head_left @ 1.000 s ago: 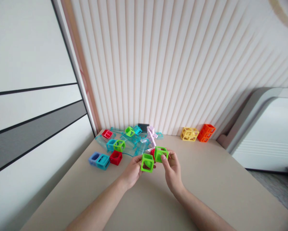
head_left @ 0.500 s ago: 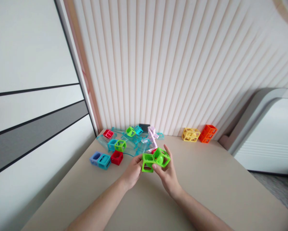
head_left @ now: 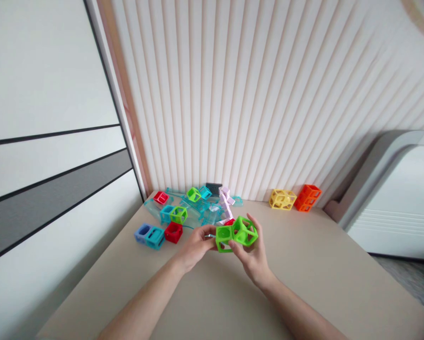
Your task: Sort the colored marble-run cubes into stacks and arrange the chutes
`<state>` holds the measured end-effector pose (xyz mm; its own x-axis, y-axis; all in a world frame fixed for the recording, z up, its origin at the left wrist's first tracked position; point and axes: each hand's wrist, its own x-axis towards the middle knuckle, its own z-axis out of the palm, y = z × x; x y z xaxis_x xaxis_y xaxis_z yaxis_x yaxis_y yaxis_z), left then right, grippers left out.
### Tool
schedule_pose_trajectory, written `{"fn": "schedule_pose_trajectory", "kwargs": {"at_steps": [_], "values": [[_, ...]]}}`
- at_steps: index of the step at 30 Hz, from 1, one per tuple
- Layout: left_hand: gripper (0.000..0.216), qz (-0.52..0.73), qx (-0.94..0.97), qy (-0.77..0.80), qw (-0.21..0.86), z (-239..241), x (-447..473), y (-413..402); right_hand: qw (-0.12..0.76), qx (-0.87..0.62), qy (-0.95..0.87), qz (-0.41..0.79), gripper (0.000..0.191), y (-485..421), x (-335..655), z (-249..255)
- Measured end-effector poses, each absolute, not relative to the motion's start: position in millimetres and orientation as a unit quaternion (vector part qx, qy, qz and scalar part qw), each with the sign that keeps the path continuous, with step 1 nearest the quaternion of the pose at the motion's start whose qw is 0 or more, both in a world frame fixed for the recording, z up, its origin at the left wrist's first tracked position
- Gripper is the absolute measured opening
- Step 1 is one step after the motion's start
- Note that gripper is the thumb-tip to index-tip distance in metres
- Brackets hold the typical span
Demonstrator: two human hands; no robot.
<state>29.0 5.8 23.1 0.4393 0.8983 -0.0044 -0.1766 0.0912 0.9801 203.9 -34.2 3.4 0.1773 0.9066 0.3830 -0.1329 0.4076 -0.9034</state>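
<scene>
Two green open-frame cube blocks (head_left: 224, 233), touching side by side, are held above the table in front of me. My left hand (head_left: 196, 246) is closed at the left cube's side, its fingertips partly hidden behind it. A small bluish sliver shows between those fingers and the cube; I cannot make out what it is. My right hand (head_left: 253, 257) grips the right cube, thumb at the front near the join and fingers behind. Just beyond the cubes a red piece (head_left: 229, 222) is partly hidden.
At the left lie a red cube block (head_left: 173, 232), joined blue cubes (head_left: 154, 237), a green cube (head_left: 178, 215) and clear teal track pieces (head_left: 194, 206). Pale pink pieces (head_left: 226, 203) lie behind my hands. Yellow blocks (head_left: 281, 199) and an orange stack (head_left: 307, 198) stand by the ribbed wall (head_left: 212, 94).
Both hands and the green cubes have shifted slightly right in view. The cubes have turned, showing more of the left one's top. A bluish sliver now shows by the left fingers.
</scene>
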Motion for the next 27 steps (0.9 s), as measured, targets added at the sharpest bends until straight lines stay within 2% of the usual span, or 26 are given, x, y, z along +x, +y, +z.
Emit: {"fn": "schedule_pose_trajectory", "kwargs": {"at_steps": [2,3,5,7,10,13,16,19,24,27], "values": [[0.027,0.444,0.597,0.362,0.562,24.0,18.4,11.6,0.69,-0.39,-0.473,0.385,0.079,-31.6,204.6,7.0],[0.026,0.473,0.637,0.382,0.474,25.0,10.9,15.3,0.698,-0.394,-0.46,0.382,0.08,-30.2,205.0,8.3],[0.024,0.516,0.712,0.419,0.226,27.6,-7.0,24.2,0.704,-0.399,-0.446,0.383,0.082,-27.5,205.7,9.6],[0.025,0.5,0.735,0.458,0.015,29.2,-25.2,34.2,0.698,-0.404,-0.444,0.39,0.082,-26.1,205.8,8.7],[0.036,0.41,0.719,0.545,-0.134,25.7,-44.2,47.5,0.681,-0.407,-0.459,0.4,0.078,-26.3,205.2,4.5],[0.043,0.286,0.712,0.623,-0.155,17.2,-50.4,53.8,0.669,-0.411,-0.48,0.391,0.076,-27.3,205.0,-0.8],[0.039,0.216,0.712,0.656,-0.125,11.6,-49.3,54.2,0.662,-0.419,-0.501,0.368,0.075,-27.7,205.1,-5.1],[0.037,0.205,0.703,0.67,-0.117,10.7,-47.3,54.0,0.649,-0.42,-0.524,0.357,0.073,-27.7,204.9,-8.5],[0.049,0.224,0.689,0.68,-0.114,9.7,-47.3,56.2,0.636,-0.417,-0.547,0.349,0.074,-28.3,205.3,-13.7],[0.045,0.229,0.689,0.679,-0.104,8.7,-48.3,57.1,0.633,-0.418,-0.554,0.343,0.072,-28.7,206.0,-14.1]]}}
